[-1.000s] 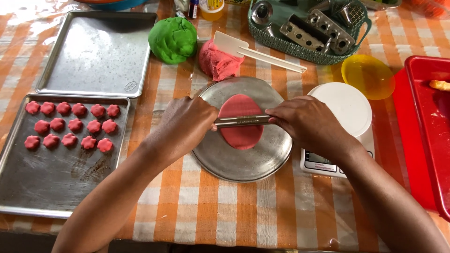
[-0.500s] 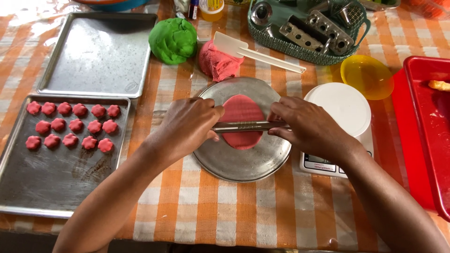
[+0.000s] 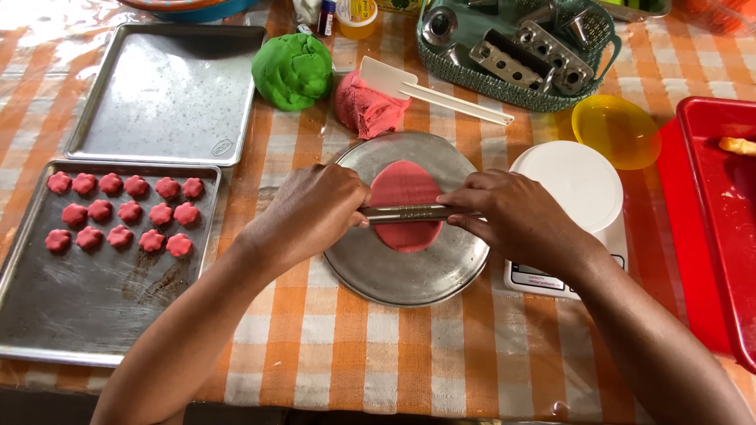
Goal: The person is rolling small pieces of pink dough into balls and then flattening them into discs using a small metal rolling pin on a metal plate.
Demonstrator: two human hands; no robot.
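Left hand (image 3: 319,211) and right hand (image 3: 512,220): each clamped on one end of a slim metal roller (image 3: 409,212), long axis running straight from hand to hand, lying across the flattened pink dough (image 3: 405,189) on the round metal plate (image 3: 409,271) between them.

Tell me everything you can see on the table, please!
flat dough disc: 1, pink, on the round metal plate
metal rod: 1, silver, lying across the disc, held at both ends
round metal plate: 1, silver, table centre
flower-shaped dough pieces: 16, pink, in rows on the near tray
near tray: 1, silver, left front
far tray: 1, silver, left back
green dough ball: 1, back centre
pink dough lump: 1, beside the green one
scraper: 1, white, resting on the pink lump
basket of metal tools: 1, teal, back right
bowl: 1, yellow, right
scale: 1, white, right of plate
red tray: 1, far right
left hand: 1
right hand: 1
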